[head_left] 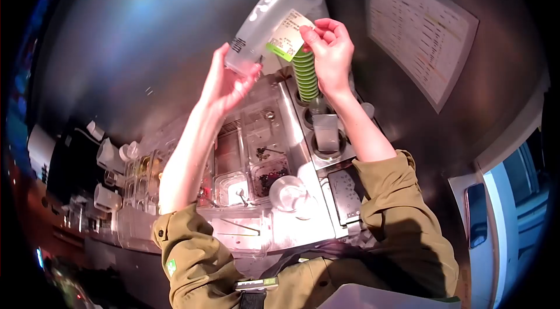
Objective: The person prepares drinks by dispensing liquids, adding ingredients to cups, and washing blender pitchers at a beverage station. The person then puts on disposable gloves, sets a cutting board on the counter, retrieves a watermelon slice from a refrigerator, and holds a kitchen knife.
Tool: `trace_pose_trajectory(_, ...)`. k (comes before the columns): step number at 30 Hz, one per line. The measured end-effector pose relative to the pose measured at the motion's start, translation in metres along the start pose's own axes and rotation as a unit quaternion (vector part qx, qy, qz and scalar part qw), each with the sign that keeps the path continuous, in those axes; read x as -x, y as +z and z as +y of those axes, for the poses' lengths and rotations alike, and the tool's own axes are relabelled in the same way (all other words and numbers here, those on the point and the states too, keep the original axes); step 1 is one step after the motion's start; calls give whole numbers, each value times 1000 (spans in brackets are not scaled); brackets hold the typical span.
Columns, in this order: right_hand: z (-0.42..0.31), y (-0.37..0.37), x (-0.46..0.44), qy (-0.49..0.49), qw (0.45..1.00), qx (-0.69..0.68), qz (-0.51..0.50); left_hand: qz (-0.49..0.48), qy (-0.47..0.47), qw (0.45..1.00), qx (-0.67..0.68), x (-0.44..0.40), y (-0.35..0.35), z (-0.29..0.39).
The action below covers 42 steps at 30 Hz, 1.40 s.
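Observation:
My left hand (pixel 232 84) grips the base of a large clear plastic cup (pixel 256 24), lifted above the counter and tilted with its mouth toward the upper right. Dark print and pale marks show on the cup's wall. Between the thumb and fingers of my right hand (pixel 331 46) is a printed label (pixel 291 34), white with a green lower edge. The label overlaps the cup's side; I cannot tell whether it is stuck on. Just below the right hand stands a stack of green-rimmed cups or lids (pixel 305 76).
Clear ingredient bins (pixel 233 183), some with spoons, fill the counter. A clear round container (pixel 289 193) sits by its front edge. White jugs (pixel 108 198) stand to the left. A printed chart (pixel 417 32) hangs at the upper right; a phone (pixel 476 216) is at the right.

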State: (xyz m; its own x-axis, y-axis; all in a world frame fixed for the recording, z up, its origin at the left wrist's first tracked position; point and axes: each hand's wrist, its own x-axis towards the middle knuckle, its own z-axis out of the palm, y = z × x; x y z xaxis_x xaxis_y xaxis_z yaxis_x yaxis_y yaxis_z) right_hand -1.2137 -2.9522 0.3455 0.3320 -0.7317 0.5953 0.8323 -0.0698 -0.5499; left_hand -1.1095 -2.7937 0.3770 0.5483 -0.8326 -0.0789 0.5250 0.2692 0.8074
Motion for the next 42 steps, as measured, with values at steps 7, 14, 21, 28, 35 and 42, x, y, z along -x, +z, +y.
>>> trace_pose_trajectory(7, -45, 77, 77, 103, 980, 31, -164, -179, -8, 973, 143, 154, -36, -30)
trace_pose_trajectory(14, -108, 200, 279, 66, 830, 120, -541, -50, 401, 888, -219, 385, -123, -66)
trace_pose_trajectory(21, -80, 275, 336, -58, 782, 263, -562, 548, 538, 623, -153, 595, -279, -42)
trace_pose_trajectory(28, -42, 110, 299, -11, 895, 422, -148, 755, 167, 286, -565, 594, -615, -36)
trace_pose_trajectory(35, -108, -70, 340, -153, 611, 771, 96, 616, -69, 386, -683, 522, -754, -47)
trace_pose_trajectory(42, -79, -277, 395, 126, 635, 725, 236, 658, -3, 324, -679, 499, -620, -48)
